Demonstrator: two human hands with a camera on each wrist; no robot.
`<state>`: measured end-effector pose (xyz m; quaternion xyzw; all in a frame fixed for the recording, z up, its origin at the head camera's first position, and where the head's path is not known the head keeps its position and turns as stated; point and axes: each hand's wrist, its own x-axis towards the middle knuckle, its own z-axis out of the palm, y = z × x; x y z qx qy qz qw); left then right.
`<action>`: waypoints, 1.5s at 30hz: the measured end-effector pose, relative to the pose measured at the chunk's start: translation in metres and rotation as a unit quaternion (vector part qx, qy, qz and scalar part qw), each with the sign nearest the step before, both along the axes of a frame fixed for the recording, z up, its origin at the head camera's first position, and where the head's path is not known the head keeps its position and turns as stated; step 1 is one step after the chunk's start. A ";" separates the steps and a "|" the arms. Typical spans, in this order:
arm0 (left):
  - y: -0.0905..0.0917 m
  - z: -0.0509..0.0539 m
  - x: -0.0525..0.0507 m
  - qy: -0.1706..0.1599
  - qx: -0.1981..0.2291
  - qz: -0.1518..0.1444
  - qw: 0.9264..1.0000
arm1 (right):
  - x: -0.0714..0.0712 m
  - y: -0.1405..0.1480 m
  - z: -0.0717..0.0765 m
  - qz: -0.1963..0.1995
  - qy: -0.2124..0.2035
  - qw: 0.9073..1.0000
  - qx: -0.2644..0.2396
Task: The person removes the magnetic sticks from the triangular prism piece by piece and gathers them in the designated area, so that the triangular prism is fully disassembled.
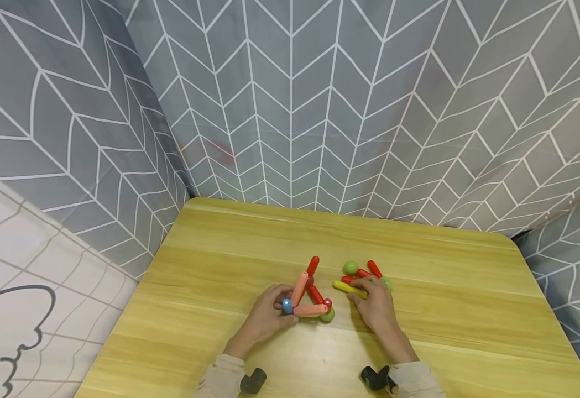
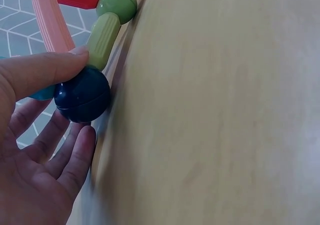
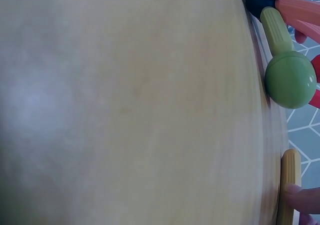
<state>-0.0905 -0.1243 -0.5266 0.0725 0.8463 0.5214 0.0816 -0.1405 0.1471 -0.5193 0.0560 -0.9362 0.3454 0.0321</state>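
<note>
My left hand holds a toy frame of rods and balls at its dark blue ball. In the left wrist view, the thumb lies over that corner, with fingers behind and below it. From this corner run pink rods, an upright blue rod and a light green rod ending in a green ball. Red rods form the far side. My right hand pinches a yellow rod lying low by the table, right of the frame.
Beyond the right hand lie loose red rods, a green ball and another green ball, partly hidden. Everything is on a wood-grain table. A grey patterned curtain hangs behind its far edge.
</note>
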 end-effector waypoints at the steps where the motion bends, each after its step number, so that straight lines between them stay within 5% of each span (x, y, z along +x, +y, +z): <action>1: -0.001 0.000 0.000 -0.001 0.000 0.001 1.000 | 0.000 -0.001 0.000 -0.001 0.002 1.000 0.000; 12: -0.010 -0.004 0.000 -0.028 0.058 -0.011 0.998 | 0.002 -0.011 0.008 0.013 0.053 0.998 -0.028; 18: -0.009 -0.003 0.001 -0.029 0.073 -0.009 0.997 | 0.001 -0.023 0.026 0.021 0.083 0.995 -0.055; 25: -0.010 -0.005 0.001 -0.027 0.071 0.007 0.997 | -0.004 -0.045 0.050 0.115 0.029 0.986 -0.113; 30: -0.012 -0.006 0.002 -0.022 0.082 -0.004 0.996 | -0.006 -0.056 0.057 0.188 -0.013 0.976 -0.108; 34: -0.012 -0.006 0.002 -0.010 0.084 -0.012 0.996 | -0.008 -0.062 0.058 0.241 -0.007 0.965 -0.098; 45: -0.012 -0.006 0.002 -0.016 0.063 -0.020 0.998 | -0.009 -0.067 0.056 0.267 0.004 0.962 -0.062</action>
